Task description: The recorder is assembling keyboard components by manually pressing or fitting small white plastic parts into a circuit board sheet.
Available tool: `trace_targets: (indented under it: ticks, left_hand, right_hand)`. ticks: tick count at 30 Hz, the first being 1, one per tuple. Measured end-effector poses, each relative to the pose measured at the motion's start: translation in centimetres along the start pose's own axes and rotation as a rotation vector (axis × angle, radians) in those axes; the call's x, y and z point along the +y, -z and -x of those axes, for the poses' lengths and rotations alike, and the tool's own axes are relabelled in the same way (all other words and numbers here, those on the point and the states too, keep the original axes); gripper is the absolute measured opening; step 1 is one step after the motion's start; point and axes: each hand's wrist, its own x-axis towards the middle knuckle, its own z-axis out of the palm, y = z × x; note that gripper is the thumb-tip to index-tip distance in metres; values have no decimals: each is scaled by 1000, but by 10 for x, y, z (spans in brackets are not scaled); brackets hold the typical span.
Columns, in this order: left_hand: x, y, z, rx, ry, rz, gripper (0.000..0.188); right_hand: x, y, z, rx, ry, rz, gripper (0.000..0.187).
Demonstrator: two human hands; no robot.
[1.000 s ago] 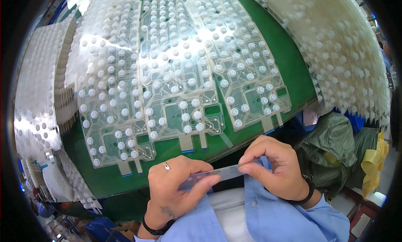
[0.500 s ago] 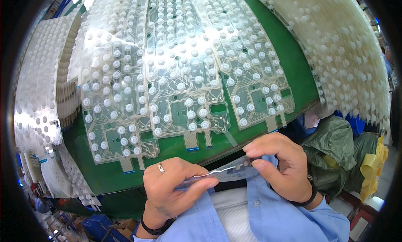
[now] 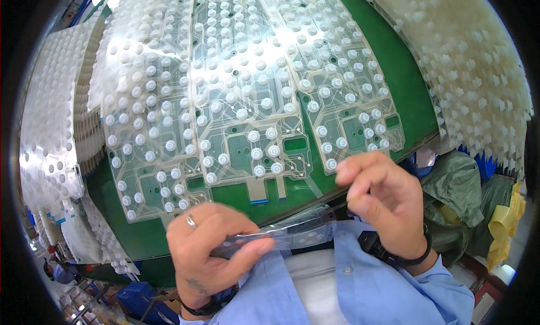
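Note:
My left hand (image 3: 211, 254), with a ring on one finger, pinches a clear, shiny plastic sheet or pouch (image 3: 304, 230) between thumb and fingers. Small pale spots and darker patches show in the plastic. My right hand (image 3: 388, 204) hovers just beyond the plastic's right end, apart from it. Its fingers are curled with the thumb close to them; whatever lies between the tips is too small or hidden to make out. Beyond my hands, three transparent circuit sheets with white domes lie side by side: a left one (image 3: 149, 122), a middle one (image 3: 247, 122) and a right one (image 3: 349, 100).
The green tabletop (image 3: 408, 97) has its near edge just past my hands. Stacks of domed sheets rise at the left (image 3: 50, 111) and right (image 3: 472, 72). Right of the table sit a dark green plastic bag (image 3: 453, 184) and yellow wrapping (image 3: 503, 226). A blue crate (image 3: 140, 299) stands low at left.
My right hand has let go of the plastic's right end and moved up and right. My left hand has shifted left and slightly down, still gripping the plastic.

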Motion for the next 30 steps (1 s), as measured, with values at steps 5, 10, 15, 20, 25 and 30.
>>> trace_targets:
  ticks: [5, 10, 15, 20, 25, 30]
  left_hand:
    - [-20, -8, -13, -178, -169, -289, 24]
    - [1, -34, -16, -218, -237, -287, 24]
    - [0, -29, -24, -238, -283, -252, 25]
    - [-15, -34, -24, -243, -270, -239, 26]
    - [-16, -33, -23, -256, -272, -245, 26]
    - [-20, -29, -24, -280, -293, -235, 26]
  right_hand:
    - [8, 22, -6, 136, -86, -63, 7]
    - [3, 51, -9, 282, -13, 94, 7]
    - [-15, 34, -21, 264, -107, 159, 6]
    - [-7, 20, -41, 147, -191, 342, 5]
    - [-1, 13, -47, 176, -162, 494, 3]
    - [0, 4, -52, 237, -181, 560, 2]
